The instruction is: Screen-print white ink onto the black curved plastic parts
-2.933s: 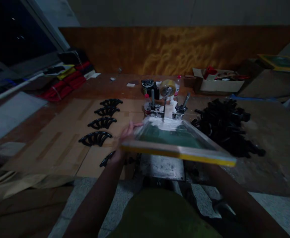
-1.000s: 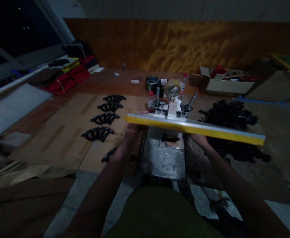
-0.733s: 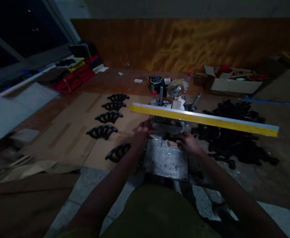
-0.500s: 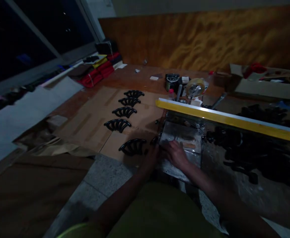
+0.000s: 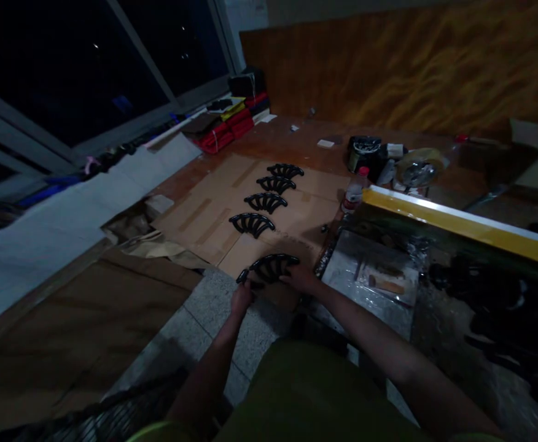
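Observation:
Closed around a short, glossy black piece (image 5: pixel 242 276) is my left hand (image 5: pixel 241 299), low at the near edge of the cardboard. Just right of that piece lies the nearest fan-shaped cluster of black curved pieces (image 5: pixel 269 267). My right hand (image 5: pixel 303 280) has its fingers bent on the cluster's right end. Further back, several similar black fans (image 5: pixel 252 223) lie in a slanting row on the brown cardboard sheet (image 5: pixel 195 224). Dim light hides what these pieces are and the exact fingertip contacts.
Right of the hands is a grey plate (image 5: pixel 347 270) with a tan block (image 5: pixel 386 283). A yellow-edged bar (image 5: pixel 462 224) crosses behind it, near a red-capped bottle (image 5: pixel 355 191), a tape roll (image 5: pixel 421 166) and a dark tub (image 5: pixel 365 152). Dark pieces (image 5: pixel 503 294) are heaped right.
Both hands have moved left from the grey plate to the nearest black fan. My left hand now holds a black piece at its left end. The camera has turned left.

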The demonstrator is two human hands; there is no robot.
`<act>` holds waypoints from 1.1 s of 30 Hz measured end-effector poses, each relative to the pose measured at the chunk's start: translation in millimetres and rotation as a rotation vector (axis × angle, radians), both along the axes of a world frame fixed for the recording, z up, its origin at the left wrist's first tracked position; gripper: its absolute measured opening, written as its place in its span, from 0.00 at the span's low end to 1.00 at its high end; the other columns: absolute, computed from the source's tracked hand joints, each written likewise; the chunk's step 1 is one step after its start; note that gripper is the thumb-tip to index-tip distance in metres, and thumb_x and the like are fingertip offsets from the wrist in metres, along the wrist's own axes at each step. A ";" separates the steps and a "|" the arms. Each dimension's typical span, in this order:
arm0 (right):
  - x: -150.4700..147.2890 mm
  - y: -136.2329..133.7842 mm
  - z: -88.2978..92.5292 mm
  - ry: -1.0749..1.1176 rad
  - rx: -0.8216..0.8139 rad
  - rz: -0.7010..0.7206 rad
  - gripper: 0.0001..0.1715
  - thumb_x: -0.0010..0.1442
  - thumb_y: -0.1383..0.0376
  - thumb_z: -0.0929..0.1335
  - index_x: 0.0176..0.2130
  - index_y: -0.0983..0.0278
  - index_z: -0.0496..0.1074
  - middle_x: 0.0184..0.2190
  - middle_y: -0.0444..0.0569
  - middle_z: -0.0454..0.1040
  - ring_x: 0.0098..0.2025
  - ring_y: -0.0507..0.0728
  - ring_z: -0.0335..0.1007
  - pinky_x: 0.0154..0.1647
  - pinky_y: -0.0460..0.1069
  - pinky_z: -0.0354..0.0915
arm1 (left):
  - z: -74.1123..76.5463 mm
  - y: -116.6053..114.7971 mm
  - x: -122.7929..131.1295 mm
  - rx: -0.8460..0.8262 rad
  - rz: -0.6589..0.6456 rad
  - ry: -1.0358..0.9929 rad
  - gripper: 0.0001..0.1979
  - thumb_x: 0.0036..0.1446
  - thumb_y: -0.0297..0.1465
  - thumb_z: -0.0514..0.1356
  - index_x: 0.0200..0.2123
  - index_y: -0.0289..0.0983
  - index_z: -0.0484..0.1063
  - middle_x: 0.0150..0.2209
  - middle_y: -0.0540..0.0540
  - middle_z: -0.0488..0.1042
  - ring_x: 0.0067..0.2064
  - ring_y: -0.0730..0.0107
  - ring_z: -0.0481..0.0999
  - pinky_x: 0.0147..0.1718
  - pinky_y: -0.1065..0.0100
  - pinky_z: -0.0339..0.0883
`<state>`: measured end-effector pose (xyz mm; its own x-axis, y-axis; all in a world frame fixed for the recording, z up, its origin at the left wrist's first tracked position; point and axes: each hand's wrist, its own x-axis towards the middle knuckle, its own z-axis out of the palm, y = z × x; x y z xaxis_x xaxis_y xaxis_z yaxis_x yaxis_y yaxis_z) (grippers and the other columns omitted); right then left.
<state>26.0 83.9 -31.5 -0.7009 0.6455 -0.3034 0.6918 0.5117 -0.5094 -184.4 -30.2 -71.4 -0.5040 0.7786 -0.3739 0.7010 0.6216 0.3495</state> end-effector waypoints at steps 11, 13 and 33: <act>-5.9 2.9 -26.0 0.109 -0.063 0.047 0.25 0.66 0.53 0.66 0.54 0.67 0.74 0.51 0.58 0.78 0.54 0.63 0.73 0.55 0.52 0.65 | 6.4 35.6 -10.0 0.065 0.090 0.185 0.21 0.67 0.39 0.46 0.51 0.34 0.70 0.46 0.34 0.77 0.50 0.53 0.76 0.46 0.58 0.69; -4.2 2.6 -30.4 0.160 -0.084 0.043 0.25 0.66 0.55 0.66 0.56 0.66 0.72 0.53 0.57 0.76 0.55 0.62 0.72 0.56 0.53 0.65 | 7.5 32.1 8.5 0.156 0.051 0.219 0.21 0.66 0.40 0.48 0.55 0.35 0.68 0.55 0.34 0.72 0.58 0.54 0.70 0.53 0.58 0.66; -4.0 3.0 -30.2 0.229 -0.166 -0.029 0.20 0.67 0.60 0.64 0.53 0.64 0.75 0.51 0.55 0.78 0.54 0.62 0.73 0.56 0.55 0.66 | 0.9 20.5 14.8 0.247 -0.436 0.278 0.34 0.62 0.48 0.54 0.68 0.42 0.56 0.60 0.33 0.66 0.56 0.50 0.71 0.50 0.57 0.68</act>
<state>22.0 87.0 -61.6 -0.7452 0.6211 -0.2425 0.5623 0.3899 -0.7292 -169.6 -9.7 -70.5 -0.1704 0.9839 -0.0536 0.9606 0.1780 0.2135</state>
